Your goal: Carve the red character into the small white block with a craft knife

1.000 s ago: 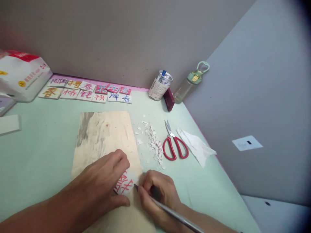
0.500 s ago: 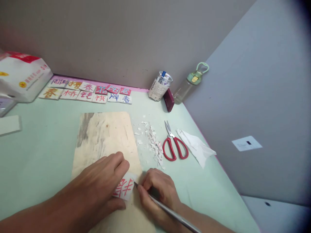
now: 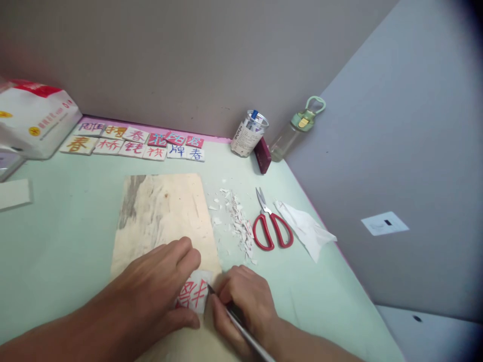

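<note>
While the left hand is part-closed, steadying a white tile between thumb and fingers, the right hand grips a slim metal tool pen-fashion. Tile lies on the wooden board, near its right edge. Probably light, stiff, brittle at corners; best held by opposite sides. Thickness hard to judge behind fingers.
</note>
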